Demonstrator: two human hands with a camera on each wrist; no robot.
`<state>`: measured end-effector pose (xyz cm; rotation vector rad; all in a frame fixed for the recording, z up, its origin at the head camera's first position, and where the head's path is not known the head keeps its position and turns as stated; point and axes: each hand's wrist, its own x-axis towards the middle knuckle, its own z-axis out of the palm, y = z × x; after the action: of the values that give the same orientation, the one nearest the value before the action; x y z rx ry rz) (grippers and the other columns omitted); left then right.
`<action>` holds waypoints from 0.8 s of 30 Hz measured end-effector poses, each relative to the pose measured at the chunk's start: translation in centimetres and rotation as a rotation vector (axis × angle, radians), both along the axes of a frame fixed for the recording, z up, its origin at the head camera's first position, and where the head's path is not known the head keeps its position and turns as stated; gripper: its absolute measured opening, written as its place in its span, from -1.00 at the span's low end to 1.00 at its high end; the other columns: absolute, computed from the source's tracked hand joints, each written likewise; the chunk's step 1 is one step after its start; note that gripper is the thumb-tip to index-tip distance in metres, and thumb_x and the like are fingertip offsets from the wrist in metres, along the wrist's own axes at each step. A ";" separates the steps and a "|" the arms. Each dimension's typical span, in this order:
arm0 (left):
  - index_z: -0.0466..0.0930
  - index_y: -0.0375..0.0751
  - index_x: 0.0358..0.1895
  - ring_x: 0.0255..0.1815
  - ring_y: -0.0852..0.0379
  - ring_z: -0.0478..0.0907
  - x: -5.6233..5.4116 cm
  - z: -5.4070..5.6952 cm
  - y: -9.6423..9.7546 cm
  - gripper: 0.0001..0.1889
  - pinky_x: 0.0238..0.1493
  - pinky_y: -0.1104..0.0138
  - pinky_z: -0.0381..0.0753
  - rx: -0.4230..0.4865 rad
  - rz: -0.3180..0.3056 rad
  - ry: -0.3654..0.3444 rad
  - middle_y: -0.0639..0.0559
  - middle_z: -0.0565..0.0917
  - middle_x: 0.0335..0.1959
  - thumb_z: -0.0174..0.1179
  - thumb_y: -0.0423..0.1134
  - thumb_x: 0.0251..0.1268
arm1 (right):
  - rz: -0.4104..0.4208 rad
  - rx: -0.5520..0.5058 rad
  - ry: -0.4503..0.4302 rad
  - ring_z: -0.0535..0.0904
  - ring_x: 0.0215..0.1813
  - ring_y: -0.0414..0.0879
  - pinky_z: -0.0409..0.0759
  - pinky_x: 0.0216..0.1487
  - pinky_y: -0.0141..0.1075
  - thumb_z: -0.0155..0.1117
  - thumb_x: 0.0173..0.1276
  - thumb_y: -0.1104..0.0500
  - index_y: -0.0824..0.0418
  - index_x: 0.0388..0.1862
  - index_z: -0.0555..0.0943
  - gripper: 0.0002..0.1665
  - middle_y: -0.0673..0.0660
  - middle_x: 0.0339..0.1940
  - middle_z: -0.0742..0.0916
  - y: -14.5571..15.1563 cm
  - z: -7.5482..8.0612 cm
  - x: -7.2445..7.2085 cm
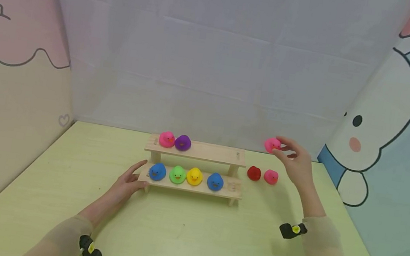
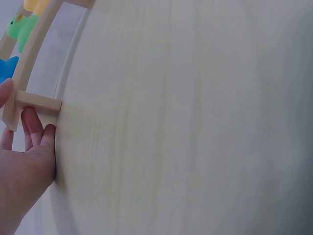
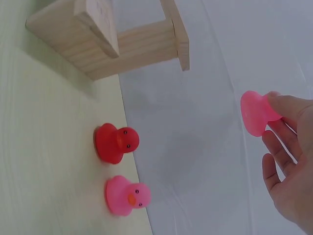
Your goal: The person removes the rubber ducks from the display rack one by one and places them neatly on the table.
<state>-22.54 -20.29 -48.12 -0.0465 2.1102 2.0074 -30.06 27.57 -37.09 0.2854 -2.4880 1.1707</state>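
A pink rubber duck (image 1: 272,145) is pinched between thumb and fingers of my right hand (image 1: 296,164), raised to the right of the two-tier wooden stand (image 1: 209,154). In the right wrist view the held pink duck (image 3: 254,113) shows its underside. My left hand (image 1: 126,184) grips the left end of the lower tier, thumb at its front and fingers by the leg (image 2: 39,101). Along that tier sit a blue duck (image 1: 157,172), a green duck (image 1: 177,175), a yellow duck (image 1: 194,176) and another blue duck (image 1: 215,182). The upper tier bears a pink duck (image 1: 166,139) and a purple duck (image 1: 183,143).
On the table (image 1: 180,239), just right of the stand, a red duck (image 1: 254,173) and another pink duck (image 1: 271,177) stand side by side. A pale cloth wall (image 1: 215,59) closes off the back, and printed panels flank both sides.
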 end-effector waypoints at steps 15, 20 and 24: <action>-0.02 0.20 0.58 0.03 0.30 0.54 -0.2 -0.4 0.0 -0.21 0.07 0.48 0.48 0.013 0.002 0.001 -0.26 0.39 0.31 0.13 -0.32 0.40 | -0.086 0.116 0.006 0.39 -0.11 -0.55 0.37 -0.15 -0.68 0.28 0.42 0.05 0.16 0.32 0.53 -0.47 0.25 0.20 0.66 5.5 -1.3 -0.1; -0.03 0.22 0.58 0.04 0.29 0.53 -0.2 -0.4 -0.1 -0.21 0.08 0.49 0.48 0.013 -0.004 -0.006 -0.26 0.37 0.33 0.14 -0.31 0.41 | -0.111 0.142 0.001 0.51 -0.08 -0.31 0.34 -0.19 -0.71 0.30 0.40 0.07 0.18 0.30 0.54 -0.48 0.26 0.19 0.66 6.6 -1.9 -0.2; -0.03 0.24 0.58 0.06 0.28 0.53 -0.1 -0.3 -0.1 -0.22 0.10 0.48 0.47 0.006 -0.007 -0.007 -0.29 0.35 0.36 0.14 -0.30 0.42 | -0.125 0.171 -0.015 0.60 0.01 0.05 0.32 -0.20 -0.73 0.31 0.40 0.10 0.20 0.30 0.54 -0.48 0.29 0.17 0.67 7.3 -2.5 -0.3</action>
<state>-22.68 -20.38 -48.38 -0.0453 2.0970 2.0068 -30.33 34.87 -39.57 0.1635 -2.5820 0.9168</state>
